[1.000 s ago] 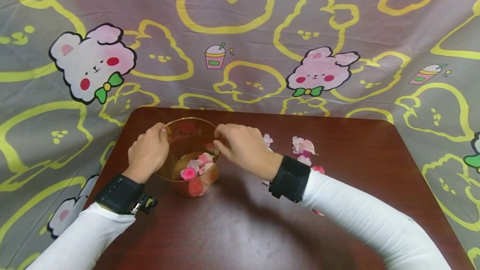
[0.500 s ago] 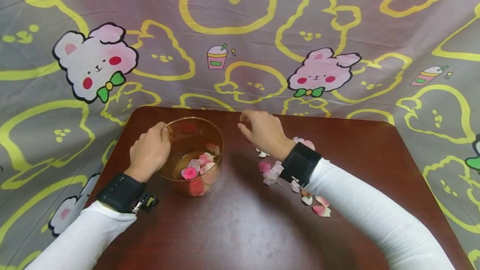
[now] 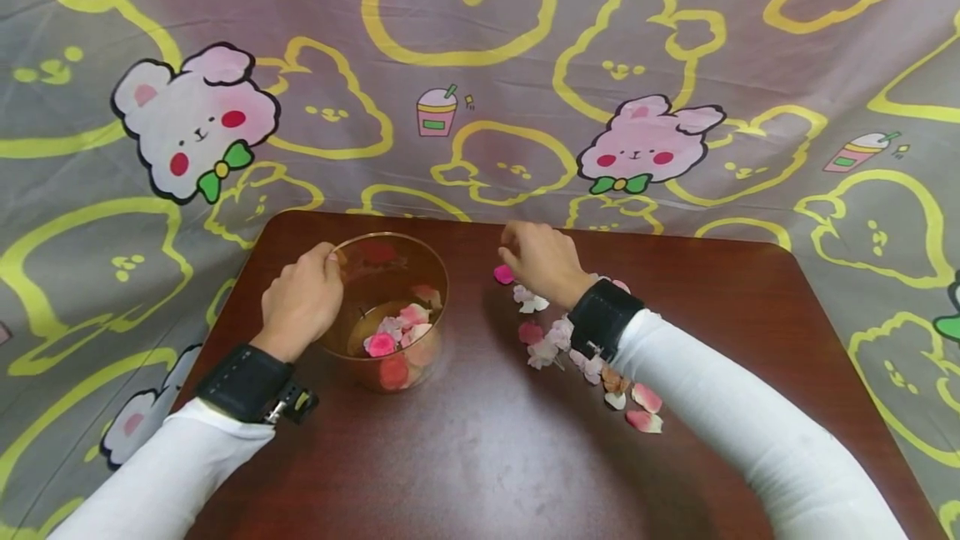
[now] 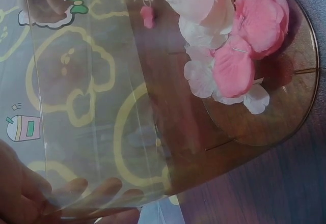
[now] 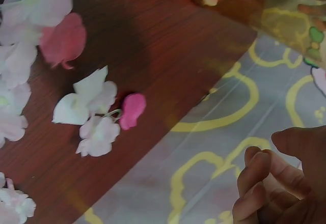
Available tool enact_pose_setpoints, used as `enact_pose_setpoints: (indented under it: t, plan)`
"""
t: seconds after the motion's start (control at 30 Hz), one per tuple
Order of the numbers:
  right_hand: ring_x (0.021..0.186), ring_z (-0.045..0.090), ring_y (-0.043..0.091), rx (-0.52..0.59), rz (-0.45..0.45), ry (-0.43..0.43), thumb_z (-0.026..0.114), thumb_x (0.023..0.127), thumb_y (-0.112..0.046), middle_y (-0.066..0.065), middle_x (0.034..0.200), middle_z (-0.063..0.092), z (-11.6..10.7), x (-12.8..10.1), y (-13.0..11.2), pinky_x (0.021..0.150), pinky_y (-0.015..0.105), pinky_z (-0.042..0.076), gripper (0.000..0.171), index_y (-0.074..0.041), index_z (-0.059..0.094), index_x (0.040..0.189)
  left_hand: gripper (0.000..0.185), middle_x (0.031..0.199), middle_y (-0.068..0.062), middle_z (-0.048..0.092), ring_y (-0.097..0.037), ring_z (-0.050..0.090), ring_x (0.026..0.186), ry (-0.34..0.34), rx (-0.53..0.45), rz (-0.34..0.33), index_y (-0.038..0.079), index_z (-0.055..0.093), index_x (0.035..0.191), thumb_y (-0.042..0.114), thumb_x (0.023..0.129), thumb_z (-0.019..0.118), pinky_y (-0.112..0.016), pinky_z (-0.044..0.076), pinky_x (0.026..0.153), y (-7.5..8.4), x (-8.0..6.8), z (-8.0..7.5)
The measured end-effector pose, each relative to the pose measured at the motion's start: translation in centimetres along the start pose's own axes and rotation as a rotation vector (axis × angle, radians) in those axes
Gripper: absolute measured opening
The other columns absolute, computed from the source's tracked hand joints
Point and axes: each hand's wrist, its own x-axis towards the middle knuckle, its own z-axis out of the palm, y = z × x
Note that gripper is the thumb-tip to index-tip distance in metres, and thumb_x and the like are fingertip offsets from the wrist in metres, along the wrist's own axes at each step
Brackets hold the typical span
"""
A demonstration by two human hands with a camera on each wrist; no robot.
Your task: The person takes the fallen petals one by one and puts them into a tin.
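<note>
A clear amber cup (image 3: 390, 307) stands on the dark wooden table (image 3: 480, 457) with pink and white petals (image 3: 397, 327) in its bottom. My left hand (image 3: 324, 261) grips its left rim; in the left wrist view my fingers (image 4: 76, 193) show through the cup wall (image 4: 102, 107), beside the petals (image 4: 229, 46). My right hand (image 3: 512, 255) hovers at the table's far edge with loosely curled fingers, holding nothing. A small pink petal (image 3: 503, 275) lies just under it, also the pink petal (image 5: 132, 110) in the right wrist view, left of my fingers (image 5: 260, 183).
Loose pink and white petals (image 3: 555, 340) lie scattered on the table along my right forearm, down to a few petals (image 3: 637, 411) nearer me. A grey cloth with yellow outlines and pink rabbits (image 3: 645, 148) hangs behind and around the table.
My right hand left the cup's rim and moved right and away, to the petals on the table. The left hand kept its hold on the cup.
</note>
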Motion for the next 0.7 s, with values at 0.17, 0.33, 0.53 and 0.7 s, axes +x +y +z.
enact_pose_setpoints:
  t: [0.17, 0.33, 0.53, 0.7]
  plan:
    - [0.08, 0.065, 0.022, -0.01, 0.041, -0.023, 0.064, 0.098, -0.027, 0.004, 0.09, 0.071, 0.5, 0.5, 1.0, 0.069, 0.042, 0.051, 0.02, -0.012, 0.069, 0.11, 0.042, 0.111, -0.026, 0.068, -0.051, 0.066, 0.1, 0.002, -0.001, 0.0, 0.007, 0.055, 0.131, 0.03, 0.109, 0.027, -0.056, 0.045, 0.067, 0.1, 0.0, 0.0]
    - [0.08, 0.065, 0.022, -0.046, 0.042, -0.057, 0.062, 0.098, -0.022, 0.003, 0.088, 0.07, 1.8, 1.0, 1.9, 0.07, 0.043, 0.052, 0.015, -0.011, 0.07, 0.104, 0.041, 0.114, -0.027, 0.067, -0.053, 0.065, 0.102, 0.004, -0.004, -0.004, 0.008, 0.056, 0.13, 0.029, 0.109, 0.028, -0.059, 0.046, 0.069, 0.1, 0.0, 0.1]
    - [0.071, 0.062, 0.022, -0.096, 0.042, -0.076, 0.058, 0.096, -0.016, 0.003, 0.076, 0.065, 3.8, 1.5, 2.9, 0.061, 0.039, 0.047, 0.013, -0.012, 0.067, 0.089, 0.041, 0.114, -0.027, 0.068, -0.053, 0.065, 0.102, 0.005, -0.001, -0.003, 0.008, 0.056, 0.129, 0.029, 0.109, 0.027, -0.059, 0.046, 0.07, 0.0, 0.1, 0.2]
    - [0.087, 0.071, 0.027, -0.13, 0.06, -0.115, 0.062, 0.096, -0.016, 0.007, 0.095, 0.074, 5.1, 1.6, 3.4, 0.073, 0.047, 0.055, 0.014, -0.011, 0.072, 0.104, 0.043, 0.112, -0.026, 0.068, -0.053, 0.065, 0.101, 0.004, -0.003, -0.005, 0.008, 0.055, 0.131, 0.03, 0.109, 0.027, -0.059, 0.046, 0.069, 0.0, 0.2, 0.2]
